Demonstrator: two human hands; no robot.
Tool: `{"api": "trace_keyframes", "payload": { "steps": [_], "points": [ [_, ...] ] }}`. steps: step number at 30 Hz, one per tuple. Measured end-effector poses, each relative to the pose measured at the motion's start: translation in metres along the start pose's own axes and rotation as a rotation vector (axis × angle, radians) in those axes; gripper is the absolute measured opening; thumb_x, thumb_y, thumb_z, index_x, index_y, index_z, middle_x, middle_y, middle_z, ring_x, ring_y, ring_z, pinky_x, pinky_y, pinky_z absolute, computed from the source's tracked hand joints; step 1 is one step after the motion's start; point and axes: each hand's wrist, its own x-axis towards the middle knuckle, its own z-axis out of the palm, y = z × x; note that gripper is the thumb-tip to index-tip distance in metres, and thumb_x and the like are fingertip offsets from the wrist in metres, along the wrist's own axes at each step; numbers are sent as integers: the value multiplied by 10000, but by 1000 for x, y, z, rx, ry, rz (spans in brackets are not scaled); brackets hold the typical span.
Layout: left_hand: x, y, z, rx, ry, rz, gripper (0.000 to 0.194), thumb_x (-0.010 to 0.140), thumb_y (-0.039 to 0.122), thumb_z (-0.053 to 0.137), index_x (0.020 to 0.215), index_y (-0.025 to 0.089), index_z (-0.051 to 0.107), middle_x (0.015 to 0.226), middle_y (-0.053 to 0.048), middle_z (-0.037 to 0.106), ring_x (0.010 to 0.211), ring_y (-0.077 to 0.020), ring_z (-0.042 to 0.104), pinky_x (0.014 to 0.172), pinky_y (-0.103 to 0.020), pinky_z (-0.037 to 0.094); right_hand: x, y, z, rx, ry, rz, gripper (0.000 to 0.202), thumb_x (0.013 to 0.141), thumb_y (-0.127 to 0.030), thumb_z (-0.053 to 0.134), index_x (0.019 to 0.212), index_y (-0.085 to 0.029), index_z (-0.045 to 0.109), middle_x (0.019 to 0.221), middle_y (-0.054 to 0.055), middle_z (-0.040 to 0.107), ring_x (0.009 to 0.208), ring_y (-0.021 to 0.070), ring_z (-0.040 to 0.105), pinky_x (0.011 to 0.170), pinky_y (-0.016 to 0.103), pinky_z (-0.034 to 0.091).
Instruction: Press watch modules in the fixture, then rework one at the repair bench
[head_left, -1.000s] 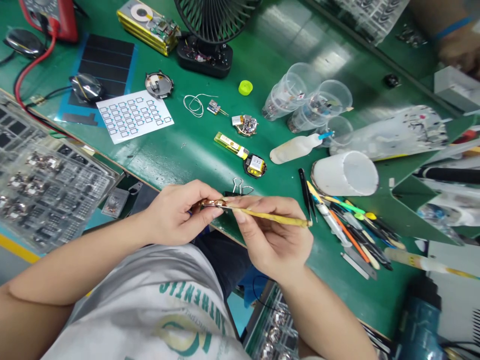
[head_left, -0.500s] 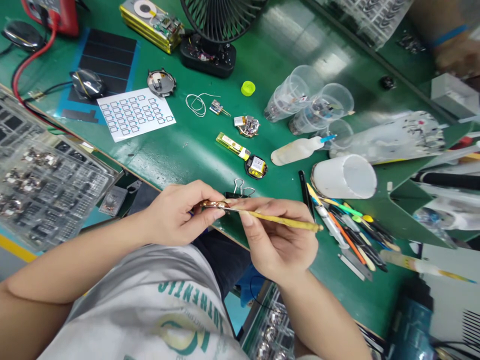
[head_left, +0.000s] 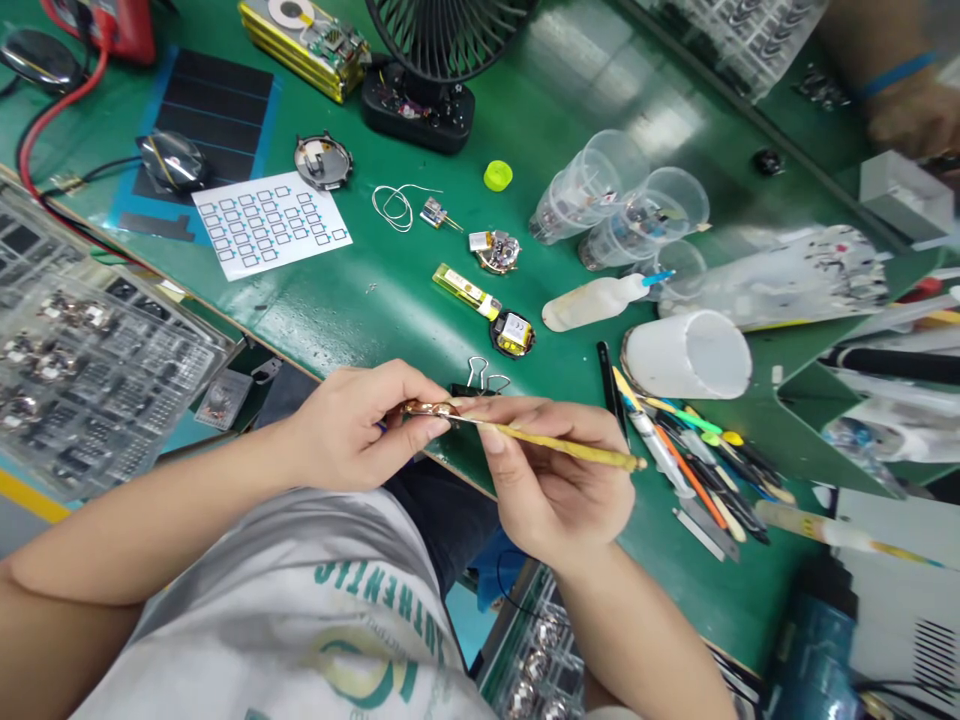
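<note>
My left hand (head_left: 367, 425) pinches a small copper-coloured metal part (head_left: 430, 409) between thumb and fingers, over the table's front edge. A thin tool with a yellow handle (head_left: 562, 442) lies in my right hand (head_left: 562, 475), its metal tip touching or very close to the part. My fingers hide much of the part. Just behind the hands is a black binder clip (head_left: 476, 388). Farther back on the green table (head_left: 315, 320) lie a round black module (head_left: 512, 333), a yellow-green strip (head_left: 463, 290) and an opened round assembly (head_left: 496, 250).
Pens and tools (head_left: 705, 470) lie at the right beside a white cup (head_left: 686, 353). Behind them are a squeeze bottle (head_left: 592, 303) and clear plastic cups (head_left: 585, 185). A black fan (head_left: 420, 110) stands at the back. Another person's hand (head_left: 911, 120) shows at the upper right.
The other person's hand at the upper right has come further into view. My hands keep almost the same pose, with the yellow handle tilted slightly lower at its far end.
</note>
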Motion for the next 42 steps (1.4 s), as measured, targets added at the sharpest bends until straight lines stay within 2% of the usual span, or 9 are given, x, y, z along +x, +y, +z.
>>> {"api": "trace_keyframes", "payload": {
  "steps": [8, 15, 21, 29, 35, 37, 39, 42],
  "points": [
    [0, 1, -1, 20, -6, -11, 105, 1003, 257, 662, 1086, 196, 682, 821, -4, 817, 690, -132, 790, 565, -185, 560, 1, 0, -1, 21, -7, 56, 291, 973, -25, 692, 1104, -270, 608, 1011, 4, 807, 1019, 194, 831, 969, 434, 721],
    [3, 5, -1, 36, -17, -47, 88, 1000, 254, 648, 1061, 199, 681, 731, 31, 761, 563, -97, 697, 517, -178, 515, 1, 0, 2, 39, 31, 116, 221, 989, -111, 729, 1069, -269, 596, 996, -1, 809, 990, 186, 831, 921, 399, 730],
    [4, 5, -2, 27, -18, -53, 89, 990, 251, 658, 1058, 198, 679, 712, 34, 747, 545, -93, 673, 507, -178, 508, 2, 1, 3, 64, 43, 155, 214, 989, -125, 735, 1064, -270, 597, 1007, -3, 815, 992, 176, 830, 911, 374, 733],
    [5, 6, -2, 11, -17, -83, 86, 985, 261, 667, 1032, 191, 681, 668, 38, 731, 507, -92, 650, 474, -173, 481, 3, -1, 4, 94, 98, 120, 227, 983, -101, 739, 1064, -275, 618, 1005, -22, 822, 950, 163, 832, 876, 346, 729],
    [5, 6, 0, -47, -14, -105, 83, 983, 260, 679, 1018, 184, 683, 665, 30, 720, 521, -96, 653, 489, -178, 487, 7, -4, 2, 56, 154, 61, 174, 995, -203, 760, 1055, -289, 621, 957, -26, 798, 887, 186, 825, 874, 393, 717],
    [4, 6, 1, -66, -8, -118, 79, 982, 252, 680, 1013, 179, 680, 658, 32, 706, 516, -91, 639, 493, -179, 485, 9, -5, -4, 5, 214, 0, 145, 1001, -215, 754, 1053, -286, 638, 933, -23, 779, 842, 172, 804, 820, 351, 697],
    [3, 6, 1, -71, -1, -122, 82, 978, 250, 687, 1011, 175, 680, 658, 31, 700, 517, -89, 633, 499, -180, 488, 11, -6, -16, -145, 281, -45, 105, 1009, -232, 737, 1056, -280, 657, 901, -16, 753, 746, 153, 752, 694, 301, 639],
    [2, 6, 1, -81, 4, -131, 89, 977, 254, 688, 1016, 175, 683, 694, 12, 725, 554, -102, 667, 525, -188, 513, 17, -9, -40, -616, 254, 43, 68, 1012, -297, 700, 1063, -257, 682, 850, -2, 720, 651, 152, 663, 614, 301, 530]
  ]
}}
